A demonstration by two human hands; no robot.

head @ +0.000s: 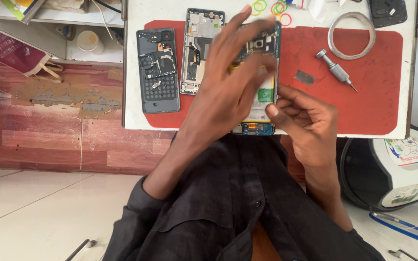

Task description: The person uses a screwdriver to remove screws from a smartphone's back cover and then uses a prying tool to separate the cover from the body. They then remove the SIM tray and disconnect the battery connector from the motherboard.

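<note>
Opened phone (262, 92) lies on the red mat (373, 96), long axis running near to far, right under both hands. Left hand (231, 82) spreads open-fingered across it; right hand (306, 118) pinches its near right edge, slightly closer.

An opened phone (266, 92) lies on the mat (378, 96), which lies on the table (132, 72). The left hand (228, 92) rests over it; the right hand (306, 121) touches its right edge. Left of it lie a phone frame (197, 53) and, further left, a back cover (156, 70) (partly off the mat). To the right lie a small metal plate (305, 77), a screwdriver (335, 70) and a tape ring (351, 36). Rubber bands (272, 8) lie behind the phone.
</note>
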